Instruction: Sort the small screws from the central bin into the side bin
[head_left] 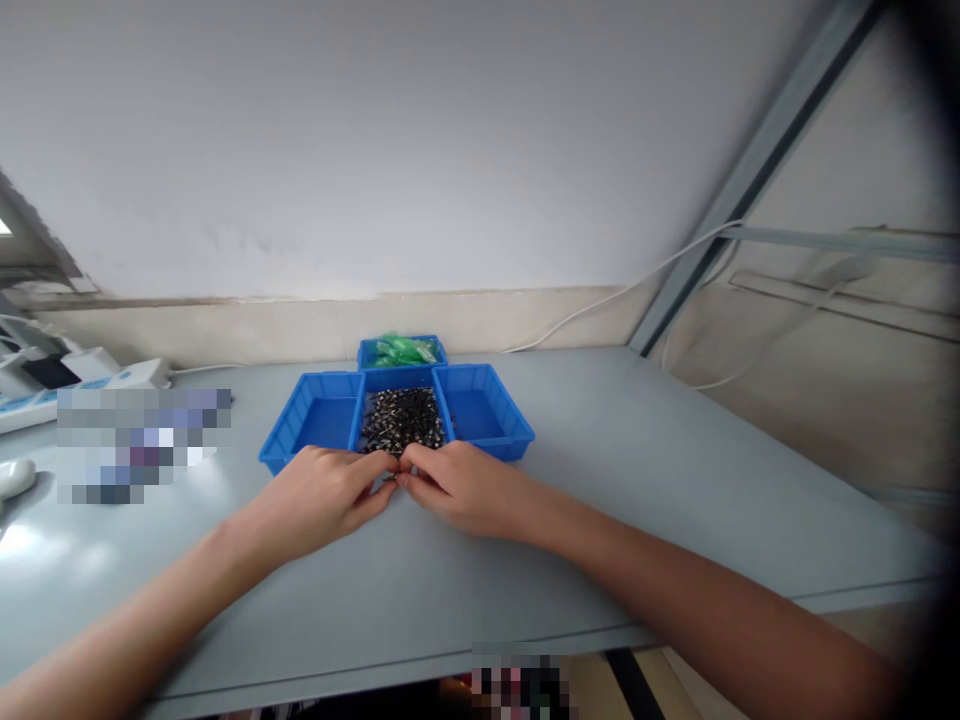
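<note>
My left hand [330,497] and my right hand [459,487] meet fingertip to fingertip just in front of the middle blue bin. Both are closed in a pinch. Something small and dark shows between the fingertips, too small to name. Behind the fingers, the middle blue bin [397,379] holds a heap of small dark and shiny metal pieces [403,415]. To its left stands a blue bin [324,425] with its bare floor showing, and to its right a similar blue bin [481,412]. My hands hide part of the bins' front edges.
Behind the row, a smaller blue bin [365,352] holds green plastic bags [405,350] against the wall. A white power strip [135,376] with plugs lies at the left. A white cable [607,300] runs to a metal frame post [686,265] at the right.
</note>
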